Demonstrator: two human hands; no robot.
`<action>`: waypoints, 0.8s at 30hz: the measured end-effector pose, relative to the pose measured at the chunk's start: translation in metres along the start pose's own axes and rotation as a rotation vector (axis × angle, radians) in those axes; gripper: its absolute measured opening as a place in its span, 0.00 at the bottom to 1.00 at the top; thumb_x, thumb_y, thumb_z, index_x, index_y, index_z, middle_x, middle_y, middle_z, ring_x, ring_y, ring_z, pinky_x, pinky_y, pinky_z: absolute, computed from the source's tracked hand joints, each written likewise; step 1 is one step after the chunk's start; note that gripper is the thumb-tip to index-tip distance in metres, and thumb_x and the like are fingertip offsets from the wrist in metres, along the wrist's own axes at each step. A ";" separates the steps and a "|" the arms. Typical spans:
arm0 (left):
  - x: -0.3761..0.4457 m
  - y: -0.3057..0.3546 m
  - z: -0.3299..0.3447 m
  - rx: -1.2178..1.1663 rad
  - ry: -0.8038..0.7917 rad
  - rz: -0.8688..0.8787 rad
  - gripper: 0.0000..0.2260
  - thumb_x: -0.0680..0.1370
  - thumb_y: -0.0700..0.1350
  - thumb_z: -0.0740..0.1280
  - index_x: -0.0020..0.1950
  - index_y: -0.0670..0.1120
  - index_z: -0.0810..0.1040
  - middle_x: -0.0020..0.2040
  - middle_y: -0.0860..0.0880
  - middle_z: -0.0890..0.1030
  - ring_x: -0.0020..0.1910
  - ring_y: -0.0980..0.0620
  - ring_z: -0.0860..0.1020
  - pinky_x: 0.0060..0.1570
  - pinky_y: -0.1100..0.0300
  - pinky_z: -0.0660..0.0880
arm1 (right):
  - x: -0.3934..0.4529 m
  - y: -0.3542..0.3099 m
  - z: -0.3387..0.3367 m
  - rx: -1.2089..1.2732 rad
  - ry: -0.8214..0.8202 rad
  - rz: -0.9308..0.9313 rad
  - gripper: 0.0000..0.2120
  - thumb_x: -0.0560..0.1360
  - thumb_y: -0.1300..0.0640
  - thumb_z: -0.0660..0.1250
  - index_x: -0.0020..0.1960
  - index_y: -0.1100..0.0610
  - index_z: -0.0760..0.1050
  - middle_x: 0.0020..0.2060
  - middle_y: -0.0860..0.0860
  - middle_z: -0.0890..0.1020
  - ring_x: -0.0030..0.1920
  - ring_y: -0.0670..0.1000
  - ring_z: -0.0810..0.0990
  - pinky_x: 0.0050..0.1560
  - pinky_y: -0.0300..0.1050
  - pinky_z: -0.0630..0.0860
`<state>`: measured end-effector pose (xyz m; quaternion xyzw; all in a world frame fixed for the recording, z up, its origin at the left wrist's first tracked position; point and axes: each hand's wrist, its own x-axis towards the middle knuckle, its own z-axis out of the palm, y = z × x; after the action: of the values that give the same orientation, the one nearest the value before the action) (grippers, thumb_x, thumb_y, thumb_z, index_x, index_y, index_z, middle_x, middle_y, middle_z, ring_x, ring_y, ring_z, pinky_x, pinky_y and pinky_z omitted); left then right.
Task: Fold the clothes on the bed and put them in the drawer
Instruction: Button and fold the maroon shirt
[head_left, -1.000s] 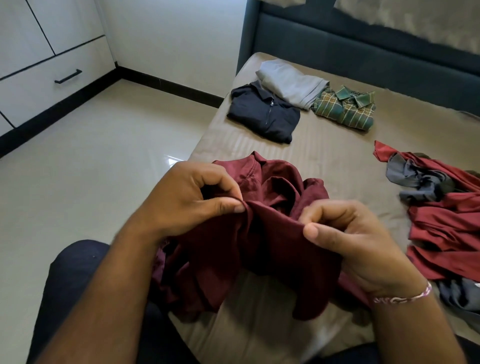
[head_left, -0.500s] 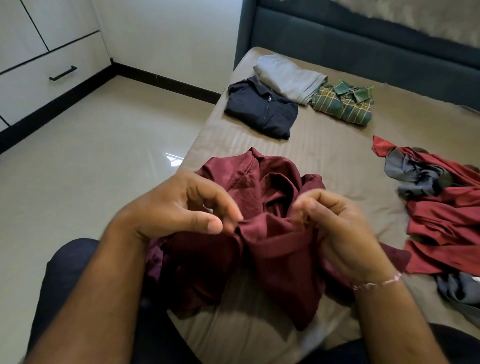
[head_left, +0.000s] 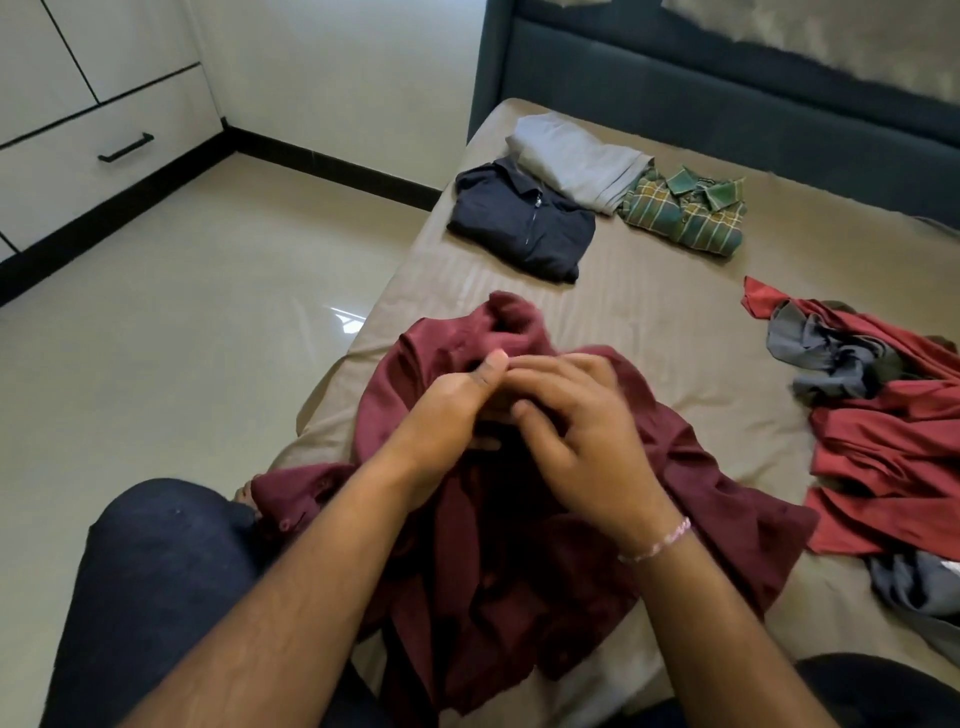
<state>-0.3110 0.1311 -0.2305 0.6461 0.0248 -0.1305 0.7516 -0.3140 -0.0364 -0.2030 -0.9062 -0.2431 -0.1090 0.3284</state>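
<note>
A crumpled maroon shirt (head_left: 519, 571) lies on the near corner of the bed (head_left: 649, 322), partly over my lap. My left hand (head_left: 441, 415) and my right hand (head_left: 582, 426) are close together above its middle. Each has its fingers curled into the fabric near the collar, and the thumb of the left points up. What exactly they pinch is hidden between them. The white drawer (head_left: 78, 171) with a black handle is closed at the far left across the floor.
Folded at the head of the bed are a navy shirt (head_left: 519, 228), a grey garment (head_left: 571, 156) and a green plaid shirt (head_left: 685, 213). An unfolded pile of red and grey clothes (head_left: 883, 441) lies to the right. The dark headboard (head_left: 675, 104) is behind.
Both hands have moved up and together over the shirt's collar area. The bunched fabric they held apart has dropped flatter onto the bed.
</note>
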 end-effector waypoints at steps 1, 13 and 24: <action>-0.001 0.004 0.002 -0.139 0.002 -0.031 0.25 0.83 0.61 0.61 0.59 0.42 0.85 0.56 0.42 0.87 0.59 0.44 0.84 0.61 0.48 0.80 | -0.004 -0.013 0.000 0.123 -0.041 -0.087 0.15 0.78 0.59 0.69 0.64 0.50 0.83 0.65 0.40 0.81 0.66 0.48 0.73 0.68 0.45 0.69; -0.024 0.046 -0.047 -0.723 0.168 0.270 0.24 0.79 0.46 0.52 0.35 0.47 0.86 0.39 0.48 0.85 0.43 0.49 0.85 0.50 0.57 0.82 | -0.011 0.058 0.009 -0.184 -0.277 0.467 0.34 0.70 0.45 0.70 0.74 0.40 0.63 0.50 0.40 0.83 0.54 0.53 0.84 0.55 0.57 0.79; 0.007 0.001 -0.125 0.205 0.650 -0.166 0.18 0.76 0.55 0.70 0.51 0.40 0.84 0.50 0.38 0.86 0.51 0.37 0.85 0.53 0.48 0.80 | -0.017 0.090 -0.015 -0.359 0.194 0.783 0.10 0.77 0.50 0.66 0.51 0.55 0.81 0.46 0.62 0.85 0.48 0.67 0.81 0.41 0.52 0.72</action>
<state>-0.2876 0.2519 -0.2514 0.7220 0.3019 0.0192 0.6223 -0.2831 -0.1131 -0.2464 -0.9582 0.1733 -0.1017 0.2036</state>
